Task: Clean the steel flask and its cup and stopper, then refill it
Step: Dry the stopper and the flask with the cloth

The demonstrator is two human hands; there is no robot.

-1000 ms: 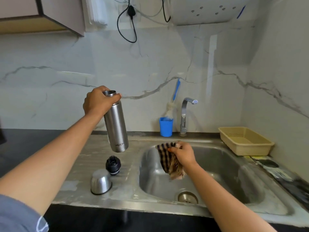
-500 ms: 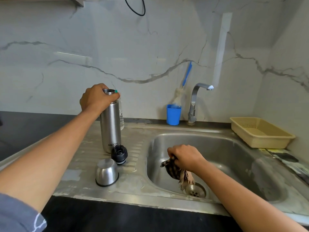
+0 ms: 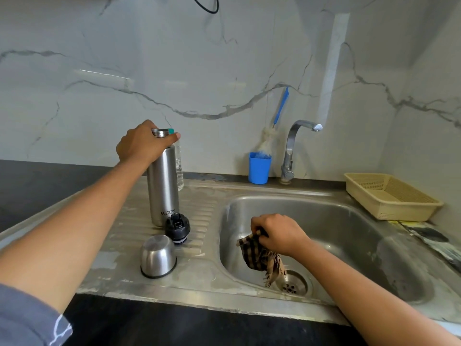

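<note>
- Steel flask (image 3: 163, 186) stands upright on the ribbed draining board (image 3: 199, 213), at 9 o'clock from the sink (image 3: 349, 221). Its mouth is open, with no stopper in it.
- The left hand (image 3: 146, 143) curls its fingers round the neck of the flask and grips it from the top.
- The right hand (image 3: 279, 233) is down inside the sink. Its fingers pinch a checked cloth (image 3: 259, 255), which hangs above the drain (image 3: 294, 283).
- The black stopper (image 3: 177, 228) sits just in front of the flask's foot, at 5 o'clock from it. The steel cup (image 3: 157, 257) stands upside down just beside the stopper, at 6 o'clock from the flask.
- A clear bottle (image 3: 179, 168) with a green cap stands right behind the flask, at 1 o'clock. The tap (image 3: 294, 146) is at 12 o'clock from the sink, and no water runs from it.
- I think the cleaning step is near its end, since the flask is set down and the cloth is over the sink. I cannot tell if the parts are dry.
- Next, I think the right hand has to put the cloth down so it is free. Then the flask needs water. One hand must hold the flask steady while the other pours slowly into its small mouth.
</note>
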